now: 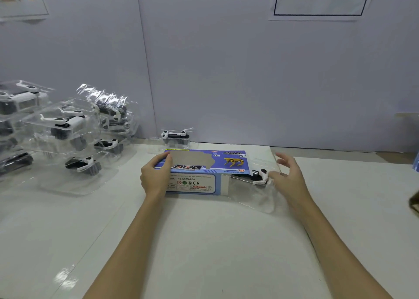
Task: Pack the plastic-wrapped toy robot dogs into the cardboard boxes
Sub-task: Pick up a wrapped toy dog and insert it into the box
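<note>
A blue cardboard box (204, 171) printed with "DOG" and a yellow robot dog lies flat in the middle of the white table. My left hand (155, 176) grips its left end. A toy robot dog in a clear plastic shell (260, 177) sticks out of the box's open right end, partly inside. My right hand (288, 176) rests against that shell, thumb touching the white and black toy, fingers spread. Another wrapped dog (175, 136) stands behind the box by the wall.
A heap of several plastic-wrapped robot dogs (68, 131) fills the table's left side. A white partition wall (249, 83) with a paper sign runs along the back. Brown and blue objects show at the right edge (415, 162).
</note>
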`<state>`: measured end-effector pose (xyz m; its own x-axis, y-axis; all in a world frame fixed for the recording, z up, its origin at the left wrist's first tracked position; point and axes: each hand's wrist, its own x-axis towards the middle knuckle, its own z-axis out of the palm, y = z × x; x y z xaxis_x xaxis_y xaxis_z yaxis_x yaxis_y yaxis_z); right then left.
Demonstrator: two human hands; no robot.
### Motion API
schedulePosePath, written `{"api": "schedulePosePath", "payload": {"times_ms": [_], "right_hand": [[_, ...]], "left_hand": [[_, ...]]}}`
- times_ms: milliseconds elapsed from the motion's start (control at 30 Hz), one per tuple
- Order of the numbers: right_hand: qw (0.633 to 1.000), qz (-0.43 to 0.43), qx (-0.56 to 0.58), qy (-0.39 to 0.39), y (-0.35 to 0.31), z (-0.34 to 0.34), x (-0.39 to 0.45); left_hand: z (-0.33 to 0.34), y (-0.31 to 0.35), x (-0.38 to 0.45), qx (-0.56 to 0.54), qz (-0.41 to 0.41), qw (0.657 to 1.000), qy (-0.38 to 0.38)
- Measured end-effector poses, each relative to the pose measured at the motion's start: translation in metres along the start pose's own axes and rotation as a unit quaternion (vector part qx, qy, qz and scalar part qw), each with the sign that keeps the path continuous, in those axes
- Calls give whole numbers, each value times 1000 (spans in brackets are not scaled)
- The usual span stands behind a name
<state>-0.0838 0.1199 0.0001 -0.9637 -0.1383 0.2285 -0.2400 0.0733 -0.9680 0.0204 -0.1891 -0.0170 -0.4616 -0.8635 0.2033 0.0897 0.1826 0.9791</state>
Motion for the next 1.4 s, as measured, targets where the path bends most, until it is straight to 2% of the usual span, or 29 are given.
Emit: {"api": "schedulePosePath", "payload": {"times_ms": [67, 133, 267, 367, 533, 700, 800, 967, 1100, 1167, 1400], "right_hand": [[997, 57, 27, -33, -2, -4, 4], [996, 68, 2, -61, -5, -8, 6], [993, 94, -2, -69, -4, -8, 6], [976, 119, -34, -176, -5, -7, 4], [937, 144, 47, -314, -4, -6, -1], [944, 115, 38, -306, -2, 2, 3], [941, 136, 53, -306, 2, 4, 9], [906, 102, 35, -409, 7, 7, 10], [931, 116, 24, -345, 9, 15, 15], [929, 126, 14, -348, 11, 16, 14], [903, 112, 2, -414, 4, 17, 1]], "left_hand": [[1, 0, 0, -5, 7, 1000, 2], [2, 0, 0, -1, 18, 1000, 17], [1, 1, 2, -5, 17, 1000, 22], [-2, 1, 5, -43, -6, 999, -22], [-8, 2, 5, -87, -17, 991, -104], [-7, 5, 4, -86, -15, 989, -119], [-3, 4, 4, -79, -11, 992, -99], [0, 4, 5, -67, -14, 995, -68], [3, 3, 5, -67, -4, 996, -54], [3, 3, 3, -72, 3, 996, -46], [-2, 6, 1, -90, -19, 991, -93]]}}
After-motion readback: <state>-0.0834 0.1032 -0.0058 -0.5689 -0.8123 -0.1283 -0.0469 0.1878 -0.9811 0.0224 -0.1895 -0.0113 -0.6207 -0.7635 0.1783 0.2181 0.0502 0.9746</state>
